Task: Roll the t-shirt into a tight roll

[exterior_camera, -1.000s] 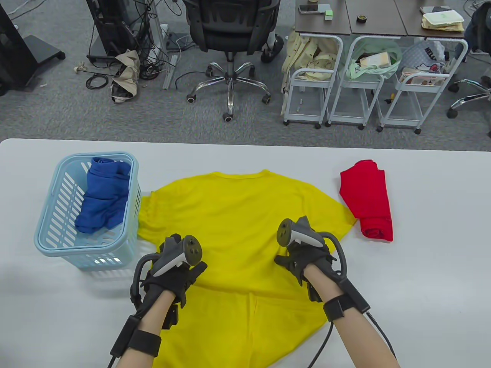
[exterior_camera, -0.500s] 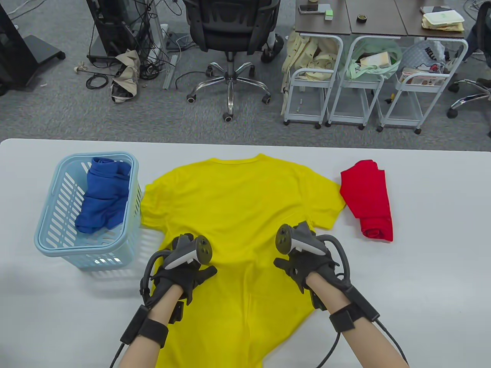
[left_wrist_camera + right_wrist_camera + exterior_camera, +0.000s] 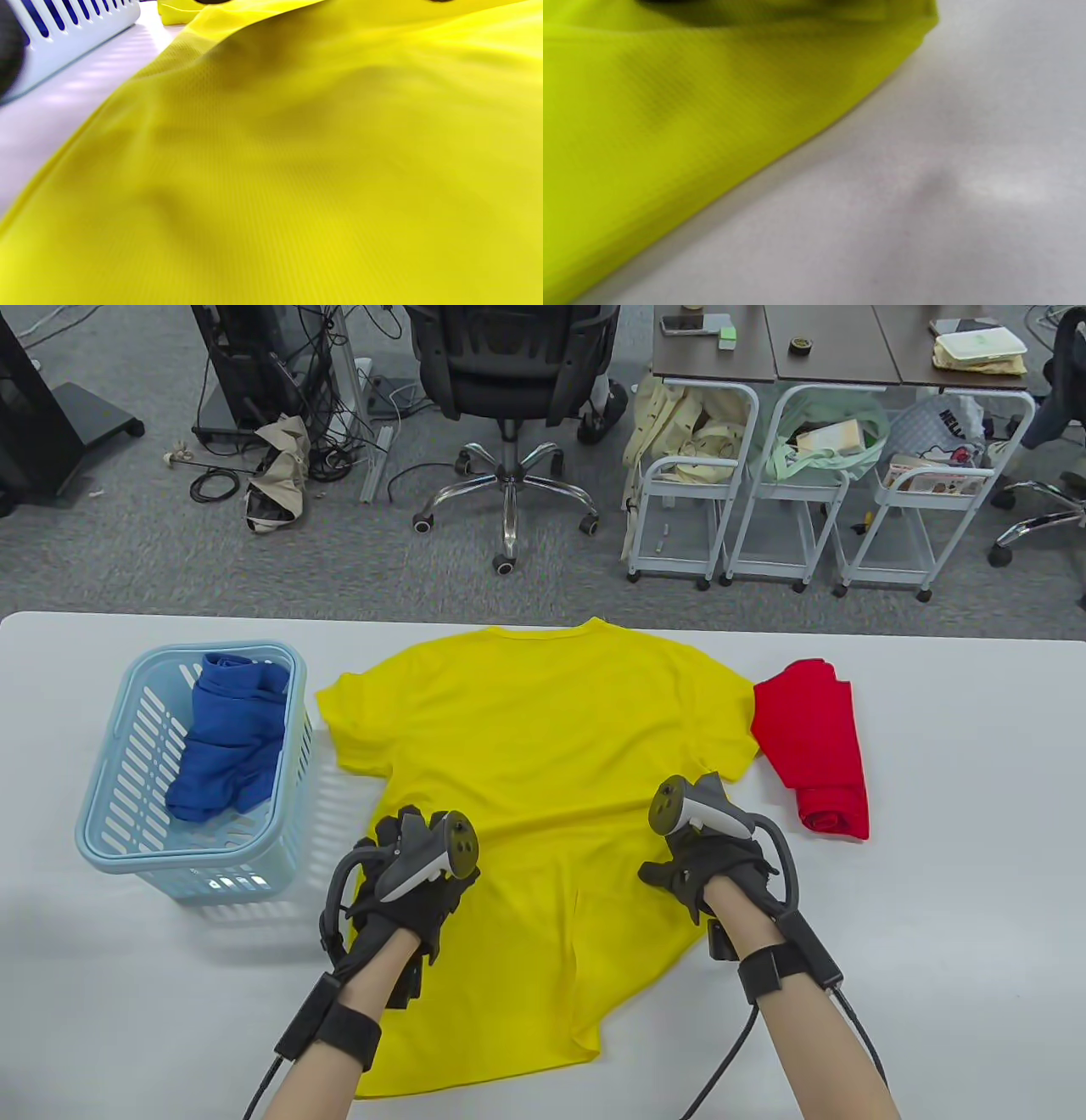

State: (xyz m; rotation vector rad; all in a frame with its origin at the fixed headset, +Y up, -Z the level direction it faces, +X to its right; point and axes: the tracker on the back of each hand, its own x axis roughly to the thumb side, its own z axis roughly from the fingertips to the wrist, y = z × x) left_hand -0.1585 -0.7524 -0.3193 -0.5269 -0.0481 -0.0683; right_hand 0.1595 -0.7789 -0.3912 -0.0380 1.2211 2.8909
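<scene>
Table view shows the left hand (image 3: 407, 882) and right hand (image 3: 708, 869) on the yellow t-shirt (image 3: 543, 729), one at each side edge of its body. Whether each grip pinches the fabric or only presses it flat I cannot tell: trackers cover the fingers, and neither wrist view shows them. The shirt lies spread over the middle of the tabletop (image 3: 950, 899), collar toward the far edge, hem near the near edge. The step looks like spreading it flat before rolling; pulling both sides evenly would clear the crease near the hem. A blue basket (image 3: 119, 831) stands toward the left edge; a red folded shirt (image 3: 814, 746) touches the right sleeve.
</scene>
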